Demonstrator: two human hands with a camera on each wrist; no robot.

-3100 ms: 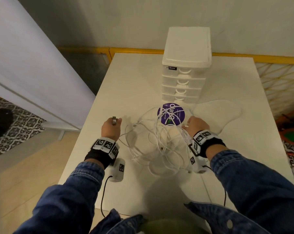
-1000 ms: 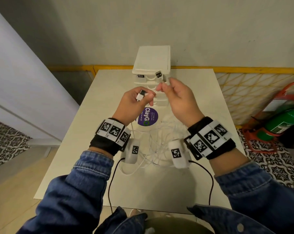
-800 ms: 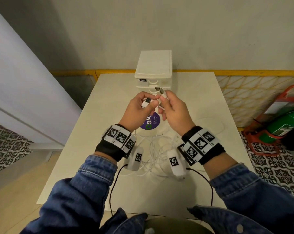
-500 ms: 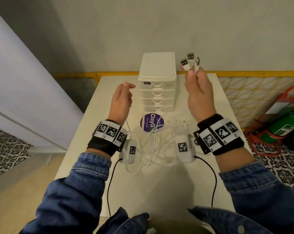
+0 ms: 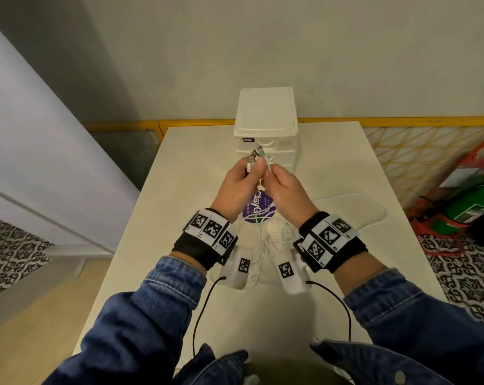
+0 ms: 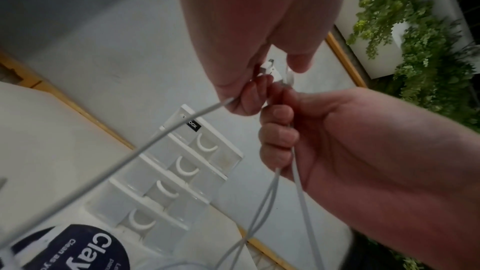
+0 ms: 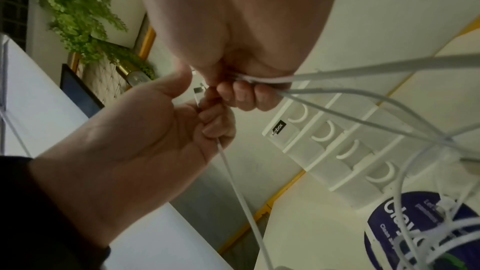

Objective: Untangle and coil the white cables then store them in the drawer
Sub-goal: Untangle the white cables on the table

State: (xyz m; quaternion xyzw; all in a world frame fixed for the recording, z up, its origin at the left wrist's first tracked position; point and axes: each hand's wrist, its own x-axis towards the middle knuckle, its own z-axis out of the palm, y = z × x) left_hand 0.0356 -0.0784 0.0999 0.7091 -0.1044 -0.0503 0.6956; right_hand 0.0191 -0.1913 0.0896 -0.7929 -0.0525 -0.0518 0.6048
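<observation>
Both hands are up together above the table (image 5: 332, 173), right in front of the drawer unit (image 5: 265, 129). The left hand (image 5: 239, 187) has its fingers (image 6: 249, 98) curled around one white cable, the plug end poking up past the thumb. The right hand (image 5: 286, 190) is touching it, fingers (image 7: 244, 98) closed around two more cable strands just below their plugs. The USB plugs (image 5: 256, 155) cluster at the fingertips, held at the level of the upper drawers.

From those grips the white cables (image 5: 265, 240) drop down into a loose tangle on the table, between the two wrists. Strands cross over a round tub with a purple lid (image 5: 258, 207) that sits just before the foot of the drawer unit. In the right wrist view, several strands fan out from the closed fingers and cross one another above that lid.

The four drawers (image 7: 345, 147) in the wrist views all sit pushed in, curved handles facing the person.

A green fire extinguisher (image 5: 468, 207) stands on the floor, off to the right of the table.
</observation>
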